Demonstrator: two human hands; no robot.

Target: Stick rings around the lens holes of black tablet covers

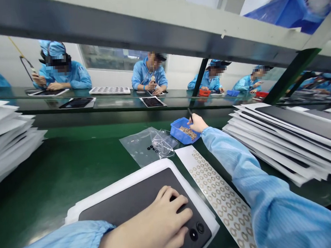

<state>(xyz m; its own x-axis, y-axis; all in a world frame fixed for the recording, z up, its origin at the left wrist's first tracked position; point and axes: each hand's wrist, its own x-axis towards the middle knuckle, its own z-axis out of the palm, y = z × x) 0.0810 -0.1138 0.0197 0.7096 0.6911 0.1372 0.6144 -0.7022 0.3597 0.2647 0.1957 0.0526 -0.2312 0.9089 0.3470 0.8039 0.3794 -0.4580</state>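
Note:
My left hand (157, 221) lies on a dark grey tablet back cover (122, 201), fingers spread and slightly bent. Near its fingertips, two round black camera rings (196, 231) show at the cover's corner. White sheets (86, 198) lie beneath the cover. Farther off, my right hand (198, 123) is closed around a thin black tool (190, 114), held at the edge of a blue bin (180, 135). Small gold-coloured parts (189, 132) fill part of that bin. The tool's lower end is hidden by my hand.
A sheet of ring stickers (217, 188) runs along the cover's right side. Beside the bin lies a clear plastic bag (144, 144) with small black rings. Stacks of interleaved covers stand right (284, 143) and left (9, 141). A shelf (148, 24) crosses above; several co-workers sit opposite.

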